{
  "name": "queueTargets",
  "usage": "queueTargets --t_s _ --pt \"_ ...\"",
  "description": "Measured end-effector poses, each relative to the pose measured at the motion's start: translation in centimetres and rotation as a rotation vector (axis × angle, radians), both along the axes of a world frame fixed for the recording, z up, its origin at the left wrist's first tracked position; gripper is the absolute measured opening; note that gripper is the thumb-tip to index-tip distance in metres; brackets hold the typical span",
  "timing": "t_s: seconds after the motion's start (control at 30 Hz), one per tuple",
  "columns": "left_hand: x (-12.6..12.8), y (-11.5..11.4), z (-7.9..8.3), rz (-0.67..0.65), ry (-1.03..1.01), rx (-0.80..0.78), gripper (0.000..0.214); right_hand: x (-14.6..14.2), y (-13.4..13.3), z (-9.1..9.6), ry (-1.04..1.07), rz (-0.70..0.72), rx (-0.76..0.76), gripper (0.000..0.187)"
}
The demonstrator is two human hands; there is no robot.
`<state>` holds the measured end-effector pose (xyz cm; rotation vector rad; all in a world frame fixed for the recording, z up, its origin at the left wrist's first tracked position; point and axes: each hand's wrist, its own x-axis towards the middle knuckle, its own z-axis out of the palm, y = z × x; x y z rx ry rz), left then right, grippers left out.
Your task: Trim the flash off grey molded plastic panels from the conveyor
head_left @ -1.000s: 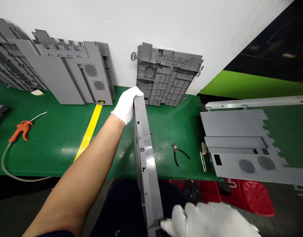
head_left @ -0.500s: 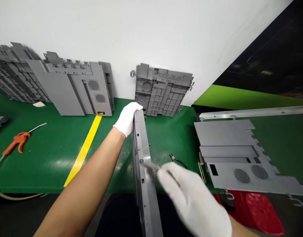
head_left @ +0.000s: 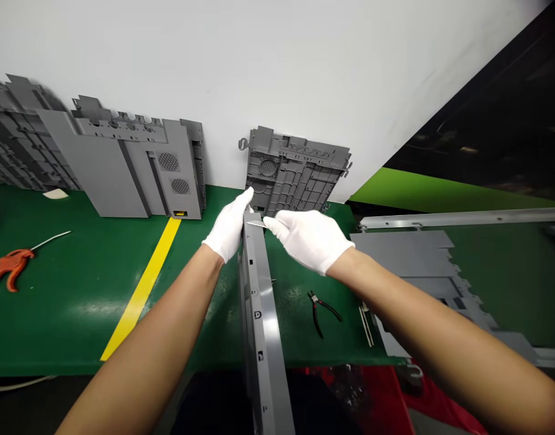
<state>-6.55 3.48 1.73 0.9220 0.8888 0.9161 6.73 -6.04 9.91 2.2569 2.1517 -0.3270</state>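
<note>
The white-gloved right hand point(head_left: 307, 240) has risen to frame centre, fingers pinching a thin silver blade point(head_left: 255, 224); white-gloved left hand point(head_left: 227, 232) grips the long grey panel point(head_left: 260, 320).

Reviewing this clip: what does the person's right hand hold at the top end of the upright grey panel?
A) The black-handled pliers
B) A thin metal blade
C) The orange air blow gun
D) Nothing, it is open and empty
B: the white-gloved right hand pinches a thin metal blade, which reaches out to the top end of the grey panel.
</note>
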Motion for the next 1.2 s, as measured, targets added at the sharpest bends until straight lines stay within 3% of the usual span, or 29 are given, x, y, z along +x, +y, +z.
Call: queueTargets --t_s 0.23,0.5,1.2 --pt "-0.6 0.3 -0.8 0.004 0.004 -0.071 0.045 -1.4 1.2 0.5 -0.183 0.014 -0.014 0.065" --pt "-0.5 0.3 -0.6 0.04 0.07 -0.042 0.044 -2.1 0.9 0.9 -0.315 0.061 -0.011 0.067" --pt "0.2 0.6 -1.1 0.032 0.06 -0.006 0.042 -1.4 0.2 0.3 -0.412 0.11 0.034 0.061"
